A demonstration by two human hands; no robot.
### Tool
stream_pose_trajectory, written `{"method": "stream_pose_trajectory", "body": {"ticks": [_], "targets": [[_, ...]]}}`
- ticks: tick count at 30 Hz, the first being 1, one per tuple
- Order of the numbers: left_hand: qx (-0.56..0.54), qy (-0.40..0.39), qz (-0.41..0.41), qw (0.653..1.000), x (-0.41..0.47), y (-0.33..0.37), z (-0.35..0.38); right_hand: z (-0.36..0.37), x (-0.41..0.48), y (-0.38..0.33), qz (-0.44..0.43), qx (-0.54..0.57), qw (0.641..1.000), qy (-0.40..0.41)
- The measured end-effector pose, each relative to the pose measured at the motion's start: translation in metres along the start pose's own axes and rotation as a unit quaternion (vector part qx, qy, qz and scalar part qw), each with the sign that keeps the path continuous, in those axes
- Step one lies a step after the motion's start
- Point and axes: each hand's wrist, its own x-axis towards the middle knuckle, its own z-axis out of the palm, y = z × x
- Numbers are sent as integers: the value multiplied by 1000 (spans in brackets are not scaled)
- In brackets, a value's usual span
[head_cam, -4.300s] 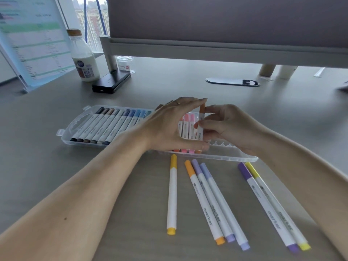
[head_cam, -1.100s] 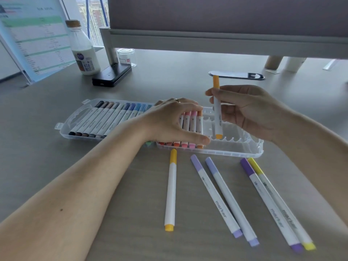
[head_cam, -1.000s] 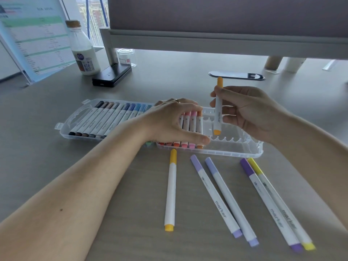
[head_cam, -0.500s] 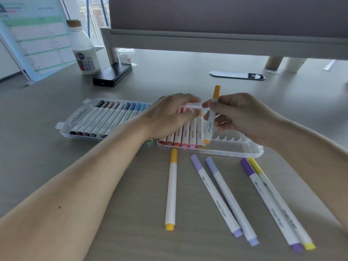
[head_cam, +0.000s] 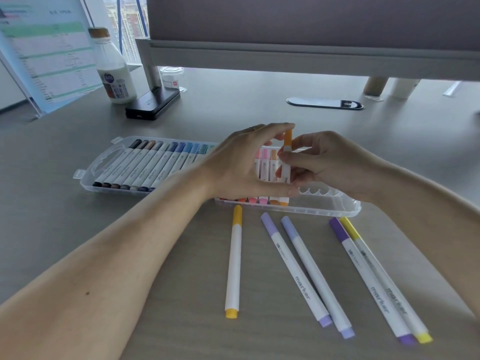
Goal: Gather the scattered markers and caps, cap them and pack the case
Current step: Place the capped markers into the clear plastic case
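**Right hand tips an orange marker into its slot in the case**

Five capped markers lie loose on the desk (head_cam: 181, 320) nearest the camera: a yellow-orange marker (head_cam: 233, 263), two lilac markers (head_cam: 293, 268), a purple marker (head_cam: 368, 279) and a yellow marker (head_cam: 384, 279), the last pair touching. Just beyond, the right hand (head_cam: 330, 165) pinches the orange marker (head_cam: 287, 139) by its barrel. The cap end is raised and the lower end seems already set in the near rail of the clear case (head_cam: 337, 206). The left hand (head_cam: 241, 165) arches over the pink and orange row beside it, fingers straight, thumb along that rail. To seat the marker well, the barrel probably wants laying flat, parallel with its neighbours, then pressing home at the cap end while the left hand steadies the row. Several notches to the right stand free. Farther back are a milk bottle (head_cam: 114, 74), a black box (head_cam: 153, 103) and a document stand (head_cam: 46, 55).
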Motion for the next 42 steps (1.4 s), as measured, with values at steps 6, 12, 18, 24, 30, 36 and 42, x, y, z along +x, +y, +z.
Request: {"method": "stream_pose_trajectory", "body": {"ticks": [6, 12, 18, 24, 30, 36, 42], "targets": [[9, -32, -19, 999, 0, 0, -1, -1, -3, -1, -7, -51, 999, -15], [23, -44, -30, 998, 1, -1, -1, -6, -5, -5, -11, -90, 995, -32], [33, -56, -38, 997, 1, -2, 0, -9, -4, -5, -23, -128, 990, -50], [45, -76, -52, 995, 2, -4, 2, -9, -2, -2, -25, -149, 987, -58], [43, -81, -51, 995, 2, -5, 1, -9, -2, -2, -31, -171, 983, -54], [33, -86, -64, 994, 3, -6, 1, -9, -3, -3, -33, -182, 981, -49], [44, -96, -66, 992, 4, -5, 0, -8, -3, -2, -35, -181, 982, -44]]}}
